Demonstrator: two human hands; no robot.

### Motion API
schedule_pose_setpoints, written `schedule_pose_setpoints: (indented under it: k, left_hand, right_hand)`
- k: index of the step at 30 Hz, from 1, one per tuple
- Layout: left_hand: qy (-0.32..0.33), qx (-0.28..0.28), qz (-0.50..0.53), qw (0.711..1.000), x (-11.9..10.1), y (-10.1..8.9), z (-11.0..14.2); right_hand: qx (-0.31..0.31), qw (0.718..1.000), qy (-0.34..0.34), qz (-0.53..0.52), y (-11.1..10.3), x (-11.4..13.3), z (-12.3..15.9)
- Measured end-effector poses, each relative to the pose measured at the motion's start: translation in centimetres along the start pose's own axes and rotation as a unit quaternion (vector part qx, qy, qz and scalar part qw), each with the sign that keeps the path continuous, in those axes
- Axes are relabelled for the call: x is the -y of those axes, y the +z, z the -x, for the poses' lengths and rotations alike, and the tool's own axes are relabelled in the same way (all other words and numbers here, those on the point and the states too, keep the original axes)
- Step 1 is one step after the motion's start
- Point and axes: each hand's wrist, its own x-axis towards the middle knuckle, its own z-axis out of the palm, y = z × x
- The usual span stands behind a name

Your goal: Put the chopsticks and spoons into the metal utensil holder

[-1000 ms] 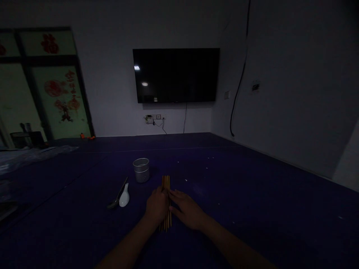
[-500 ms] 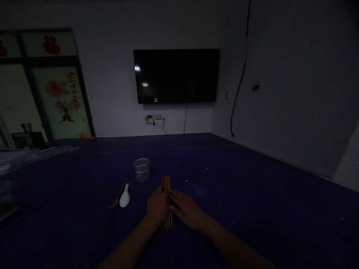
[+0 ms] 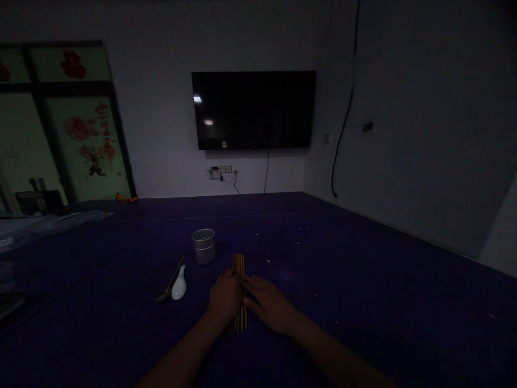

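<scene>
A bundle of several wooden chopsticks [image 3: 238, 262] lies lengthwise on the dark blue surface in front of me. My left hand [image 3: 225, 295] is closed around its middle from the left, with the fingers partly hidden. From the right, my right hand [image 3: 269, 303] touches the bundle with its fingertips; its fingers are stretched out and the thumb stands apart. Left of the hands lies a white spoon [image 3: 179, 285], beside a dark metal spoon or ladle [image 3: 165, 294]. An upright metal cup [image 3: 204, 249] stands just beyond them.
Small white scraps [image 3: 268, 261] are scattered over the blue surface [image 3: 363, 302]. Clear plastic sheeting [image 3: 52, 223] lies at the far left. A television [image 3: 254, 110] hangs on the back wall, and a black cable [image 3: 343, 129] runs down the right wall.
My left hand has shifted very slightly left, and the near ends of the chopsticks have moved a little left with it. The right hand stays almost in place.
</scene>
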Motion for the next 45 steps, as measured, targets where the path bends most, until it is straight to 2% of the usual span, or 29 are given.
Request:
schedule_pose_setpoints:
  k: [6,10,12,15,17,19,21,25,28,31,36,39,42,45]
  left_hand:
    - [0.000,-0.006,0.020,1.000,0.2,0.1,0.0]
    - [0.001,-0.044,0.028,0.999,0.3,-0.2,0.1]
    - [-0.004,-0.089,0.017,0.996,0.6,-0.7,0.1]
    - [-0.015,-0.210,-0.011,0.978,1.9,-2.2,0.0]
    - [-0.054,-0.293,-0.040,0.954,3.4,-3.4,-0.1]
    - [-0.115,-0.329,-0.071,0.935,5.2,-4.6,-0.2]
    - [-0.183,-0.306,-0.096,0.929,7.1,-5.5,-0.3]
    - [-0.288,-0.174,-0.132,0.932,9.7,-5.8,-0.2]
    - [-0.329,-0.115,-0.118,0.930,10.6,-5.4,-0.2]
    - [-0.342,-0.074,-0.086,0.933,11.2,-5.1,-0.4]
    - [-0.353,-0.064,-0.041,0.932,12.5,-4.7,-1.0]
    - [-0.355,-0.065,-0.021,0.932,13.3,-4.7,-1.0]
    - [-0.360,-0.043,-0.003,0.932,13.6,-5.0,-0.9]
    - [-0.371,-0.019,0.009,0.929,13.6,-5.3,-0.8]
  right_hand:
    - [0.005,1.000,0.009,-0.001,0.2,-0.1,0.1]
    - [0.003,1.000,0.007,0.000,0.1,0.0,0.0]
    - [-0.001,1.000,0.003,-0.002,0.0,0.0,0.0]
    - [-0.011,1.000,-0.003,-0.014,-0.1,-0.1,0.0]
    - [-0.018,1.000,0.000,-0.022,-0.1,-0.2,0.0]
    - [-0.021,0.999,0.011,-0.023,-0.1,-0.2,0.1]
    - [-0.019,0.999,0.020,-0.020,-0.2,-0.2,0.1]
    - [-0.008,1.000,0.024,-0.017,-0.3,-0.1,0.1]
    - [-0.007,1.000,0.019,-0.015,-0.2,-0.1,0.0]
    - [-0.005,1.000,0.007,-0.015,-0.1,-0.3,-0.1]
    - [0.007,1.000,0.004,-0.005,0.1,-0.5,-0.1]
    - [-0.013,1.000,0.011,0.001,0.0,-0.4,-0.2]
    - [-0.033,0.999,0.018,0.001,-0.3,-0.2,-0.3]
    - [-0.028,1.000,-0.004,-0.007,-0.6,0.2,-0.3]
